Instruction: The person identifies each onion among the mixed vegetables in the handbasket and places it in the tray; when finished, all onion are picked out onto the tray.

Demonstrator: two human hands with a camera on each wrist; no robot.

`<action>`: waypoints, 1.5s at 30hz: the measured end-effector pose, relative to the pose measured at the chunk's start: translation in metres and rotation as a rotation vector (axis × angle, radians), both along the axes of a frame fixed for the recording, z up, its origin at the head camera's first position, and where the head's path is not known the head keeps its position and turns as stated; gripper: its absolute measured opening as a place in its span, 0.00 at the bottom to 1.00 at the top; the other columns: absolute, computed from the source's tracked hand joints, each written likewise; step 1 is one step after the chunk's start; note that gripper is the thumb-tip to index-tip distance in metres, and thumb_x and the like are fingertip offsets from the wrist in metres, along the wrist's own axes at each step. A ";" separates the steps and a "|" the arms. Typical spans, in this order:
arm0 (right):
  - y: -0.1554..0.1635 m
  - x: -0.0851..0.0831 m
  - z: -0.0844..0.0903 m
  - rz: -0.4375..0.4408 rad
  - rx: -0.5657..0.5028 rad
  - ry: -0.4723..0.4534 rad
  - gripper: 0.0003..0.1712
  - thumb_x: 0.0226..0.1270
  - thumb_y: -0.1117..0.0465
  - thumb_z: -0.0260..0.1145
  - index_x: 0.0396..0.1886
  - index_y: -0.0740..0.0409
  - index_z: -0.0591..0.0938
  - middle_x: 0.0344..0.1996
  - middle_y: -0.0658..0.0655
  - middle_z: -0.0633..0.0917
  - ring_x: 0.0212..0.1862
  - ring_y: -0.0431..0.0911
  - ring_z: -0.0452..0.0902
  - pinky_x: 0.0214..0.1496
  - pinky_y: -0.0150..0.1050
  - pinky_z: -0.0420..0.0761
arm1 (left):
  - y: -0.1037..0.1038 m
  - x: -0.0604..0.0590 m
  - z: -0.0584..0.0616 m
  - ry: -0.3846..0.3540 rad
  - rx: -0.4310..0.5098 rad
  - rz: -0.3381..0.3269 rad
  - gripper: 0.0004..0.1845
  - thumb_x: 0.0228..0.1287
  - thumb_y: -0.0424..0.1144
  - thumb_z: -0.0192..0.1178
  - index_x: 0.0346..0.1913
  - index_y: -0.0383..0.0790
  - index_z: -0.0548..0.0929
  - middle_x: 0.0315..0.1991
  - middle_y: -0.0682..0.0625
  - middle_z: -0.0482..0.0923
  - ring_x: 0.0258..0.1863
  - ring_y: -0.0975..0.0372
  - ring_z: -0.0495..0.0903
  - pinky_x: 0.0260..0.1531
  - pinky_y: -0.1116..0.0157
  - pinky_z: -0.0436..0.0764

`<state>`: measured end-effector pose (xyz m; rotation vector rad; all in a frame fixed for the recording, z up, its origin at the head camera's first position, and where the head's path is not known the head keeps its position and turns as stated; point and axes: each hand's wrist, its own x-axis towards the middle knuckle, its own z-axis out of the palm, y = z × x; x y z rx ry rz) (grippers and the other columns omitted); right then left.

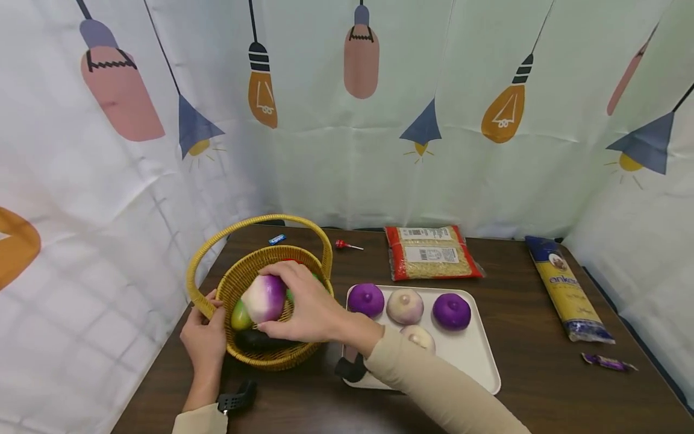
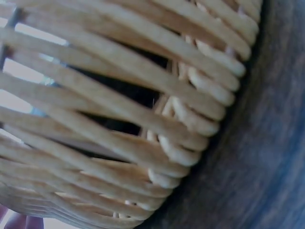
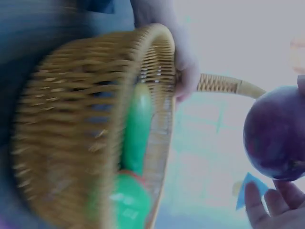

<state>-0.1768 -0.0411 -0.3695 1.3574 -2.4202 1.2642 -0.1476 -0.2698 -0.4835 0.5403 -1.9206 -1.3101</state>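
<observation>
My right hand (image 1: 309, 304) holds a purple-and-white turnip (image 1: 264, 298) over the mouth of the yellow wicker basket (image 1: 282, 361). In the right wrist view the turnip (image 3: 274, 136) shows its purple side, clear of the basket wall (image 3: 71, 129). My left hand (image 1: 205, 337) grips the foot of the basket's handle (image 1: 196, 265) at the left rim. Within the basket lie a green-yellow item (image 1: 240, 316) and a dark, long one (image 1: 260, 342); the right wrist view shows green items (image 3: 138, 136) there too. Basket weave (image 2: 119, 109) fills most of the left wrist view.
Right of the basket, a white tray (image 1: 466, 367) holds several turnips (image 1: 452, 311), purple or whitish. Behind it lies a red-edged grain bag (image 1: 431, 253). A yellow-blue packet (image 1: 569, 289) and a purple-wrapped candy (image 1: 609, 362) lie at right. A lollipop (image 1: 340, 244) and blue candy (image 1: 277, 239) lie behind the basket.
</observation>
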 end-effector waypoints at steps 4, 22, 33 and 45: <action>0.040 0.008 -0.018 -0.037 -0.094 -0.056 0.44 0.47 0.54 0.77 0.64 0.48 0.65 0.60 0.47 0.68 0.56 0.38 0.70 0.56 0.35 0.75 | -0.001 0.003 0.000 -0.010 0.022 0.001 0.08 0.63 0.34 0.59 0.40 0.32 0.84 0.53 0.50 0.83 0.45 0.77 0.76 0.39 0.81 0.70; 0.219 0.031 -0.069 -0.286 -0.272 -0.273 0.46 0.49 0.66 0.78 0.68 0.52 0.66 0.62 0.54 0.70 0.58 0.43 0.70 0.56 0.34 0.75 | -0.001 0.007 -0.006 -0.041 0.028 0.013 0.08 0.64 0.33 0.57 0.39 0.33 0.84 0.53 0.51 0.83 0.46 0.79 0.74 0.40 0.80 0.69; 0.291 0.043 -0.099 -0.454 -0.182 -0.270 0.43 0.49 0.68 0.78 0.66 0.55 0.69 0.59 0.53 0.69 0.51 0.40 0.73 0.48 0.33 0.75 | 0.003 0.004 -0.003 -0.027 0.046 -0.006 0.08 0.64 0.32 0.58 0.40 0.31 0.83 0.54 0.50 0.82 0.45 0.77 0.75 0.39 0.79 0.70; 0.328 0.050 -0.116 -0.503 0.112 -0.245 0.40 0.44 0.53 0.82 0.60 0.48 0.76 0.53 0.45 0.75 0.50 0.35 0.71 0.49 0.34 0.73 | 0.001 -0.002 0.000 -0.019 0.045 -0.015 0.08 0.64 0.33 0.57 0.40 0.31 0.82 0.53 0.51 0.82 0.47 0.76 0.74 0.42 0.77 0.68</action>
